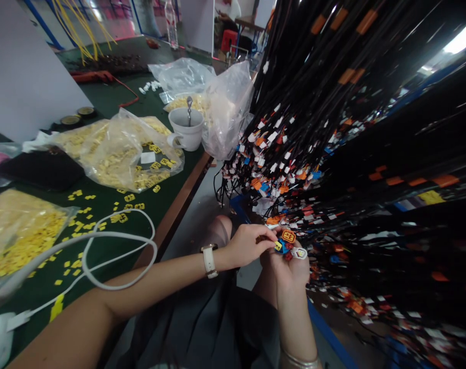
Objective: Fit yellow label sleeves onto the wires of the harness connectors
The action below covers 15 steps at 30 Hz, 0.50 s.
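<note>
Over my lap, my left hand (251, 244) pinches a small yellow clip (278, 246), its fingers closed; a white watch sits on that wrist. My right hand (290, 269) is closed round a bunch of coloured wire connectors (290, 245), orange, blue, red and white. These connectors end a big hanging bundle of black cables (351, 102) that fills the right side of the view. Both hands touch at the connectors.
A green table (113, 241) on my left carries clear bags of yellow clips (113, 148), loose yellow clips (82, 223), a white cable loop (117, 256), a white cup with a spoon (186, 128) and more plastic bags (225, 107). Further back stands a bottle (171, 23).
</note>
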{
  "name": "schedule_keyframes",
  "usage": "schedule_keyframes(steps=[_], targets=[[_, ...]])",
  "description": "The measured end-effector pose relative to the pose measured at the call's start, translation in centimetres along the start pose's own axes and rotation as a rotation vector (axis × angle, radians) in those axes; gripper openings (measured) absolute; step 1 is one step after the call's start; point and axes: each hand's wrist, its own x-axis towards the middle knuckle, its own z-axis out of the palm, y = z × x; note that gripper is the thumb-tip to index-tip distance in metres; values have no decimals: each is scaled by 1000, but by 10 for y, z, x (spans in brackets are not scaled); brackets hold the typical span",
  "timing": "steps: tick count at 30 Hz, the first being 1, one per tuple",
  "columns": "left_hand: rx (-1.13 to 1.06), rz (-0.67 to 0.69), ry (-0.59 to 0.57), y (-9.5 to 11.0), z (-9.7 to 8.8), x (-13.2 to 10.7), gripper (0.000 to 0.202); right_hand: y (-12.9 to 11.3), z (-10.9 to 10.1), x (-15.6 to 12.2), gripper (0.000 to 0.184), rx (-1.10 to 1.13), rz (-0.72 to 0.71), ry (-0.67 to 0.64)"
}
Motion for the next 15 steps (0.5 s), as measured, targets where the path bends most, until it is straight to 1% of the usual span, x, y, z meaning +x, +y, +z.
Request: schedule_keyframes(steps=[3,6,11,15], targets=[[112,154,-52,1,-3,0,16,0,0,0,14,21,11,29],[216,248,-95,0,-3,-1,19,0,1,1,14,30,19,50],[360,323,-138,-2,-6,-1,24,1,1,2,14,39,18,40],[374,332,-178,-2,-7,0,29,1,2,1,14,33,21,-5]])
